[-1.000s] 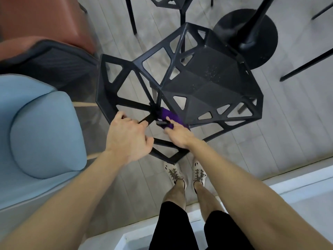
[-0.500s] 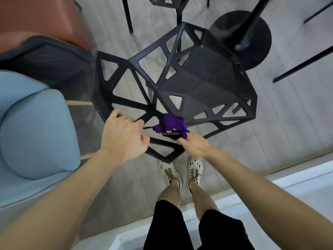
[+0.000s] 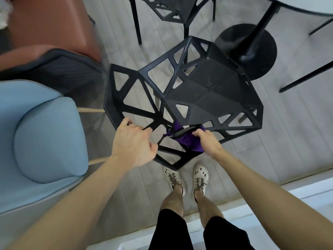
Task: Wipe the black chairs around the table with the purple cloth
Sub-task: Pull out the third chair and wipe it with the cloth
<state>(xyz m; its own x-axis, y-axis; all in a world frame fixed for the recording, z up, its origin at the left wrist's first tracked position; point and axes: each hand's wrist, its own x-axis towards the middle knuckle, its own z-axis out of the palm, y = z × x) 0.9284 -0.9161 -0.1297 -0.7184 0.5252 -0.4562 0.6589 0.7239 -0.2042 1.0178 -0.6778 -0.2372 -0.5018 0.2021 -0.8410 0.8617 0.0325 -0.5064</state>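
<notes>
**Both hands on the backrest of the nearest black chair**

Left hand (image 3: 134,143): fingers curled tight round a strut of the black chair (image 3: 207,98), on its open-lattice backrest. It holds nothing else.

Right hand (image 3: 207,141): fingers curled into the purple cloth (image 3: 189,144), gripping it as a bunch. The cloth is pressed against a backrest bar, and one black bar crosses over its upper edge. It sits between the two hands, touching the right and just apart from the left.

The chair's seat lies beyond both hands, with faint pale specks on its far half. Further beyond is a second black chair (image 3: 171,9), only partly in view.

Beyond and to the right of the right hand is a round black pedestal base (image 3: 261,51), with the edge of a pale worktop (image 3: 306,5) above it.

Left of the left hand is a blue armchair (image 3: 45,132), and beyond that a red-brown seat (image 3: 50,24).

Nearer the person than either hand are pale perforated shoes (image 3: 200,177) on a grey plank floor (image 3: 297,132).
</notes>
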